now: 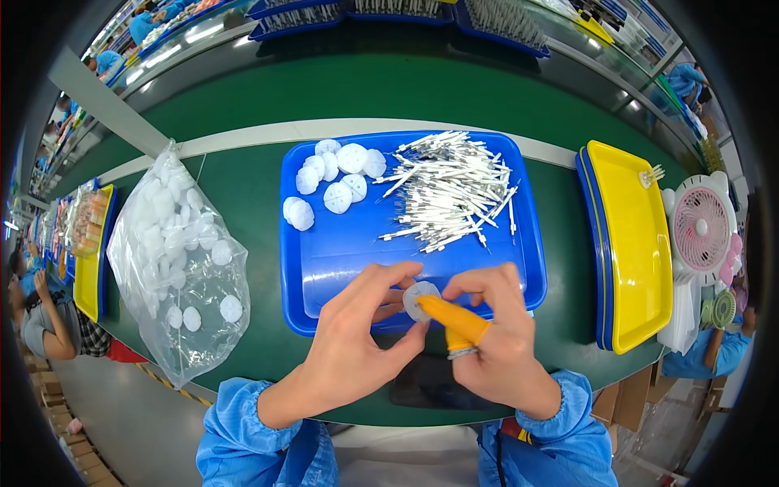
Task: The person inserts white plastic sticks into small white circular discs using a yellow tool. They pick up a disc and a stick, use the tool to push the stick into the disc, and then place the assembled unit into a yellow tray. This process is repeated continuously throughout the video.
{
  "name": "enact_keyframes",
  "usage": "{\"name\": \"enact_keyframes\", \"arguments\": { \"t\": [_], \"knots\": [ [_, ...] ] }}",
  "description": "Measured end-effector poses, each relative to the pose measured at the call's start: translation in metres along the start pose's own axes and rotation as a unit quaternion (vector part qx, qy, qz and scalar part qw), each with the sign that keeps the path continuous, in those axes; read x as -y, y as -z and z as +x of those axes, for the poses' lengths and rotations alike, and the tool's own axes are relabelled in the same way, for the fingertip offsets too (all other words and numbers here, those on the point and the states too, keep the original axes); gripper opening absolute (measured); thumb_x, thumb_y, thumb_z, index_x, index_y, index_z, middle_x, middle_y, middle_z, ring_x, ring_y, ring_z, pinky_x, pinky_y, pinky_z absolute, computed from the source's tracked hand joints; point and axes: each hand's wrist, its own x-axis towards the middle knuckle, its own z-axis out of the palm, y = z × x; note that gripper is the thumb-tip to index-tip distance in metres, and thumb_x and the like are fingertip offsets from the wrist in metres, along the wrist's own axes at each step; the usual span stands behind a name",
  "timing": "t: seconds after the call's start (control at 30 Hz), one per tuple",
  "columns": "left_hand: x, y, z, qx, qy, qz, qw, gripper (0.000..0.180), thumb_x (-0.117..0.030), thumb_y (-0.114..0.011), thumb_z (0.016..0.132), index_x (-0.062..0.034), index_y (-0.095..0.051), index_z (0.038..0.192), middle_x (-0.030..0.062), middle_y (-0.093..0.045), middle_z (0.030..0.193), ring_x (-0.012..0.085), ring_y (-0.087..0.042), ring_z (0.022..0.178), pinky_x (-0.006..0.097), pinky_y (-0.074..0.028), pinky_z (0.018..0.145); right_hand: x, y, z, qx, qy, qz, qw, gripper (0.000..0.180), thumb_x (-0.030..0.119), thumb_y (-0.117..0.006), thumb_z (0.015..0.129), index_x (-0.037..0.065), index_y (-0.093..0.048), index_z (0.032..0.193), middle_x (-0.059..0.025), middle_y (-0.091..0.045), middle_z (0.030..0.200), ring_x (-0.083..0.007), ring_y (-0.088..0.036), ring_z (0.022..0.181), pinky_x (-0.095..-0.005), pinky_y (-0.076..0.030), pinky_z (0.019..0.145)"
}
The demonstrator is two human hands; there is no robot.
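1. Disc, white and round (411, 300), sits between the two hands, above the near side of the blue tray (357, 261).
2. Left hand (357, 334): thumb and fingers grip the disc near its edge. Risk: an edge-only hold could let it tip or slip into the tray.
3. Right hand (503, 345): fingers curled, the yellow finger cover (442, 313) meeting the disc's face. Cannot tell whether anything is pinched beneath. Risk: off-centre pressure could bend or spin the disc; a loose cover could slide or snag.
4. White sticks (454, 195), ahead of the right hand, lie crossed and tangled. Judgement: pulling one could drag others out or bend their thin ends.
5. Loose discs (337, 198), ahead of the left hand, partly overlap; two could be lifted as one.
6. Clear bag (199, 349), left of the left hand, lies on the desk (261, 357); a sleeve catching it could spill discs.
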Motion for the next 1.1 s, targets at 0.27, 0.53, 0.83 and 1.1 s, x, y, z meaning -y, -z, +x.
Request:
{"name": "enact_keyframes", "arguments": {
  "t": [0.27, 0.53, 0.83, 1.1],
  "knots": [
    [0.004, 0.002, 0.001, 0.009, 0.016, -0.018, 1.000, 0.062, 0.010, -0.081, 0.082, -0.0001, -0.060, 0.140, 0.0135, -0.067, 0.126, 0.0246, -0.074, 0.117, 0.037, -0.065, 0.098, 0.000, -0.001, -0.006, 0.008, -0.005, 0.025, 1.000, 0.045, -0.013, -0.065, 0.057, -0.007, -0.079, 0.100, -0.0155, -0.066, 0.113, -0.0328, -0.054, 0.092, -0.0391, -0.047, 0.074],
    [0.009, 0.007, 0.004, 0.053, -0.001, -0.205, 0.977, 0.060, 0.009, -0.078, 0.088, 0.0005, -0.056, 0.143, 0.0112, -0.065, 0.132, 0.0240, -0.062, 0.130, 0.044, -0.046, 0.118, -0.006, 0.009, -0.012, 0.040, -0.240, 0.220, 0.945, 0.026, 0.000, -0.074, 0.094, 0.001, -0.065, 0.119, -0.0174, -0.072, 0.114, -0.0332, -0.070, 0.104, -0.0402, -0.055, 0.092],
    [0.025, 0.050, 0.044, -0.244, -0.087, 0.422, 0.869, 0.042, -0.005, -0.075, 0.092, 0.0035, -0.063, 0.132, 0.0209, -0.063, 0.124, 0.0415, -0.061, 0.116, 0.045, -0.049, 0.101, -0.026, 0.011, -0.007, -0.018, -0.178, 0.053, 0.982, 0.021, 0.005, -0.084, 0.084, 0.002, -0.076, 0.103, -0.0117, -0.068, 0.085, -0.0288, -0.065, 0.077, -0.0402, -0.049, 0.074],
    [0.051, 0.066, 0.037, -0.181, -0.053, 0.477, 0.859, 0.024, 0.002, -0.069, 0.090, 0.0018, -0.063, 0.113, 0.0184, -0.062, 0.107, 0.0386, -0.062, 0.102, 0.048, -0.049, 0.089, -0.035, 0.089, -0.006, -0.111, -0.160, 0.008, 0.981, 0.015, 0.005, -0.081, 0.090, 0.000, -0.080, 0.104, -0.0116, -0.076, 0.086, -0.0194, -0.068, 0.071, -0.0325, -0.054, 0.068]
  ]
}}
